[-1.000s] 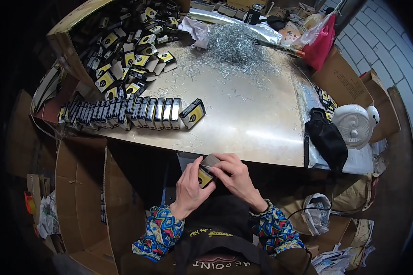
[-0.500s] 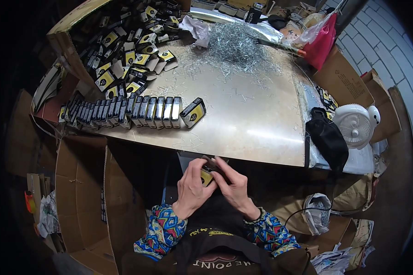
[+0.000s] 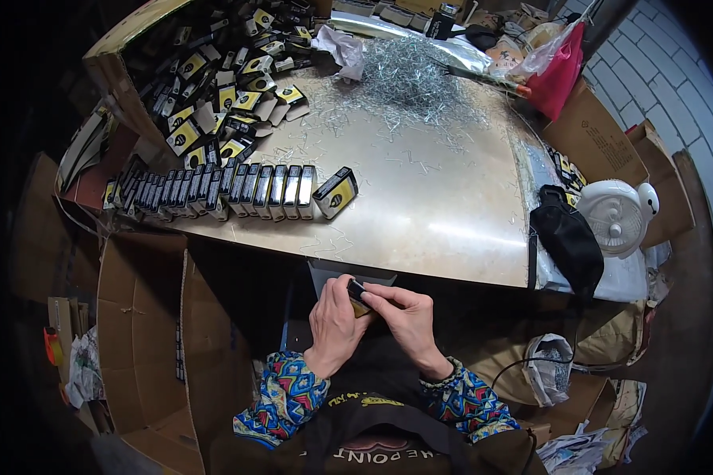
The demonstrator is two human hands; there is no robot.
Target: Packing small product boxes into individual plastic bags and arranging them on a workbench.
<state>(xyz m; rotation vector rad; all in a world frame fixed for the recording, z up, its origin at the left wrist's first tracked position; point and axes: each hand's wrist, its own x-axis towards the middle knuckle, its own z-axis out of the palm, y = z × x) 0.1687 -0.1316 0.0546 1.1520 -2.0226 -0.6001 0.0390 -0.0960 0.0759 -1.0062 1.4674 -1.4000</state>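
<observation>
Just in front of the table's near edge, my left hand (image 3: 332, 326) is wrapped round a small black-and-yellow carton (image 3: 356, 290). The fingers of my right hand (image 3: 409, 318) press on its dark top end, which looks folded over; most of the carton is hidden by my hands. On the table to the left, a row of similar filled-looking cartons (image 3: 253, 191) stands side by side. One more carton (image 3: 337, 192) leans tilted at the row's right end.
A big heap of loose cartons (image 3: 214, 103) lies at the far left, beside a cardboard wall. Tangled thin metal pins (image 3: 410, 79) are piled at the back. A black pouch (image 3: 566, 241) and white fan (image 3: 612, 218) sit at right; an open cardboard box (image 3: 146, 317) stands lower left.
The carton's raised top flap is now down, and its dark end shows. My right fingers have shifted from the flap's edge onto the top.
</observation>
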